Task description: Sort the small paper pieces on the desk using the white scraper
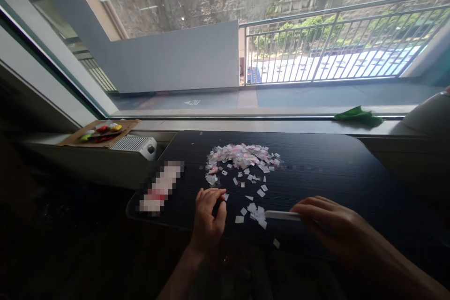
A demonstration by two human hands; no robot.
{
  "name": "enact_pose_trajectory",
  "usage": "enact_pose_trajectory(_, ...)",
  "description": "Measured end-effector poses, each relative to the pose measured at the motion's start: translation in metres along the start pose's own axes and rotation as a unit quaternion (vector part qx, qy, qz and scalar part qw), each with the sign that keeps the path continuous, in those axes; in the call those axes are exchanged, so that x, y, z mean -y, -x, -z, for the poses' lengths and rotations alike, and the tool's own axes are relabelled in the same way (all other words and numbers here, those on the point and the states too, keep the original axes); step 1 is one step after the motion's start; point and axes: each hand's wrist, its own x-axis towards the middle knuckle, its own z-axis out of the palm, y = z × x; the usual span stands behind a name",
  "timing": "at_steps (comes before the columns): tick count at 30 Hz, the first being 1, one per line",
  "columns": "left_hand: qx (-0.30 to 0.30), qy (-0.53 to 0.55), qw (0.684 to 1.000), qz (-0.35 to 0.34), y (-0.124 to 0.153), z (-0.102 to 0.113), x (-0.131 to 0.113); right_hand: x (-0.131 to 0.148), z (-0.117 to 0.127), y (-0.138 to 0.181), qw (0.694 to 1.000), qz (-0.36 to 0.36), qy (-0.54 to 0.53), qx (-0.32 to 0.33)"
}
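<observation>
A black table (316, 173) carries a heap of small pink and white paper squares (242, 157), with more scattered toward me. My left hand (207, 218) rests at the near edge, fingers curled in a pinch on one small piece (225, 196). My right hand (328, 225) is closed around a thin white stick-like tool (281, 215), whose tip lies against a small cluster of white squares (256, 213). One stray square (276, 243) lies near the table's front edge.
A blurred pink and white object (161, 187) lies at the table's left. On the sill stand a white device (135, 144) and a cardboard sheet with coloured pieces (100, 132); a green cloth (358, 116) lies to the right. Window and balcony railing (333, 42) behind.
</observation>
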Motion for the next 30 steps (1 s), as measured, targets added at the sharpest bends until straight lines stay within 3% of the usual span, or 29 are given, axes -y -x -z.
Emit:
enact_pose_trajectory(2,-0.006,-0.002,1.000,-0.005,0.000,0.000,0.000,0.000,0.002,0.004,1.000,0.001,0.000,0.016)
enact_pose_trajectory(7,-0.008,-0.014,1.000,-0.021,0.000,0.003,0.000,-0.003,0.014,0.017,1.000,0.007,0.008,-0.028)
enact_pose_trajectory(13,0.112,-0.058,0.984,-0.126,0.001,0.010,-0.020,-0.007,0.017,0.022,0.998,-0.027,0.038,-0.037)
enact_pose_trajectory(20,0.215,-0.093,0.956,-0.179,-0.001,0.003,-0.046,-0.015,0.012,0.034,0.993,-0.098,0.029,-0.054)
enact_pose_trajectory(24,0.220,-0.115,0.950,-0.190,-0.003,-0.006,-0.056,-0.013,0.013,0.039,0.983,-0.167,0.025,-0.066)
enact_pose_trajectory(30,0.236,-0.104,0.941,-0.221,-0.002,-0.016,-0.065,-0.014,0.012,0.041,0.976,-0.210,0.021,-0.052)
